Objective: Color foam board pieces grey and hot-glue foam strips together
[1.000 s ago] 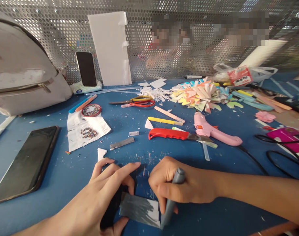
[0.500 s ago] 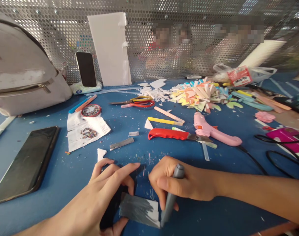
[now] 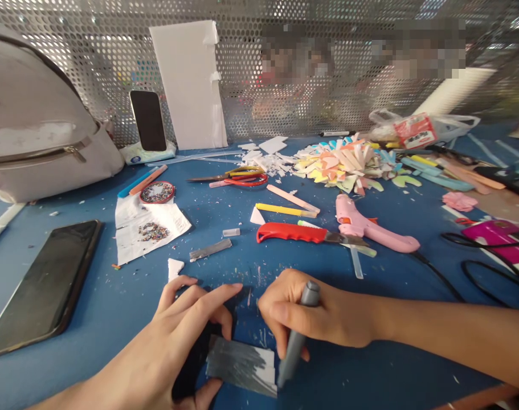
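Note:
A small flat rectangular piece (image 3: 237, 364), mostly coloured dark grey with a white right end, lies on the blue table. Its left end sits between the thumb and a bent finger of my left hand (image 3: 186, 324), while the other fingers spread over the table. My right hand (image 3: 304, 313) is closed round a grey marker (image 3: 297, 347), held tilted with its tip down at the piece's right edge. Ahead of my left fingers are a white scrap (image 3: 175, 269) and a narrow grey strip (image 3: 211, 250).
A red-handled knife (image 3: 291, 233), a pink glue gun (image 3: 374, 228) and scissors (image 3: 242, 176) lie beyond my hands. Farther back is a heap of coloured cut pieces (image 3: 344, 162). Leftward are a phone (image 3: 45, 279), beads on paper (image 3: 154, 230) and a backpack (image 3: 45, 131).
The marker tip has shifted very slightly along the right edge of the piece. Otherwise both hands and the things on the table keep their places.

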The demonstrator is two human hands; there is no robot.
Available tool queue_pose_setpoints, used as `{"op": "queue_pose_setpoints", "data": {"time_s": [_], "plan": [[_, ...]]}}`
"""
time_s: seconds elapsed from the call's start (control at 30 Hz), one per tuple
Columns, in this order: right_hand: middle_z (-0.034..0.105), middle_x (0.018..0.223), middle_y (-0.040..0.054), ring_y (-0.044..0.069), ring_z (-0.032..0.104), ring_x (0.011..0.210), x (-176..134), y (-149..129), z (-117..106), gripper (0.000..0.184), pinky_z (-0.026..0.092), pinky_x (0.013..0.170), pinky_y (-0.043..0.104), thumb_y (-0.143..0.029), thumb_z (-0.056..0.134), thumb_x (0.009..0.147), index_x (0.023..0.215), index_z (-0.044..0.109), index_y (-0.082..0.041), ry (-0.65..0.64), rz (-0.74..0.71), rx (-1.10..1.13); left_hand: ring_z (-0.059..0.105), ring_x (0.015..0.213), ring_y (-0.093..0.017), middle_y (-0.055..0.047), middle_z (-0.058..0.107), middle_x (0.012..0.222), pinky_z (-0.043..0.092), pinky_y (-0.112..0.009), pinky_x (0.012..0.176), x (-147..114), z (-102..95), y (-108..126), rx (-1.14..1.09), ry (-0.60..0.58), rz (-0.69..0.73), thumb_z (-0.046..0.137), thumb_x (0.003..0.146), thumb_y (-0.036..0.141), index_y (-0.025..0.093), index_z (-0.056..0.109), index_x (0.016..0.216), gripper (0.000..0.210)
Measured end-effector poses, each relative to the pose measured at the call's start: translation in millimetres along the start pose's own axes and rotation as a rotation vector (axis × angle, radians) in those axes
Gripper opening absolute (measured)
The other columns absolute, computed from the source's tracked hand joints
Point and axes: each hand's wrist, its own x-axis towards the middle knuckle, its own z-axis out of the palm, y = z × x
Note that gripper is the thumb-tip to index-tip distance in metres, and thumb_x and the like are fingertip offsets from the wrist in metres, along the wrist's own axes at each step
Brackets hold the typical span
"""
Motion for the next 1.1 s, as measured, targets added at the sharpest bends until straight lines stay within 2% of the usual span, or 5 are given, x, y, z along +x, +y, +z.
{"op": "queue_pose_setpoints", "data": {"time_s": [0.27,0.47,0.7,0.93,1.1], "plan": [[0.060,0.062,0.0020,0.010,0.056,0.049,-1.0,-2.5,-0.1,0.056,0.043,0.051,0.022,-0.054,0.048,0.101,0.069,0.067,-0.011,0.039,-0.001,-0.009,0.058,0.100,-0.016,0.002,0.062,0.105,0.010,-0.039,0.120,0.6,-0.1,0.7,0.015,-0.002,0.001,0.048,0.083,0.007,0.025,0.018,0.154,0.079],[0.060,0.059,0.0018,0.010,0.055,0.048,-1.9,-0.4,1.7,0.058,0.043,0.049,0.022,-0.054,0.046,0.102,0.068,0.067,-0.011,0.013,-0.002,-0.021,0.059,0.099,-0.016,0.003,0.062,0.106,0.015,-0.037,0.118,1.7,-1.7,-0.1,0.024,-0.010,0.011,0.049,0.082,0.008,0.026,0.019,0.154,0.080],[0.061,0.058,0.0020,0.011,0.056,0.051,-0.9,1.4,1.5,0.057,0.043,0.052,0.023,-0.057,0.048,0.101,0.073,0.069,-0.012,-0.007,-0.030,-0.052,0.060,0.100,-0.019,0.001,0.064,0.106,0.019,-0.044,0.118,0.6,-1.2,1.6,0.015,-0.018,-0.019,0.050,0.080,0.007,0.027,0.018,0.154,0.083],[0.061,0.060,0.0018,0.012,0.056,0.052,-1.9,0.2,1.0,0.057,0.044,0.053,0.024,-0.058,0.048,0.101,0.075,0.069,-0.011,0.027,-0.009,-0.029,0.060,0.097,-0.017,0.003,0.064,0.105,0.020,-0.037,0.117,1.9,-1.0,-0.2,0.030,0.000,0.011,0.053,0.078,0.007,0.027,0.020,0.153,0.085],[0.062,0.061,0.0030,0.010,0.055,0.047,-2.4,0.0,1.0,0.061,0.042,0.048,0.023,-0.056,0.045,0.102,0.066,0.068,-0.011,0.013,-0.006,-0.016,0.059,0.099,-0.015,0.004,0.062,0.105,0.011,-0.033,0.119,3.0,-2.0,0.2,0.011,0.006,0.030,0.050,0.081,0.008,0.026,0.020,0.154,0.081]]}}
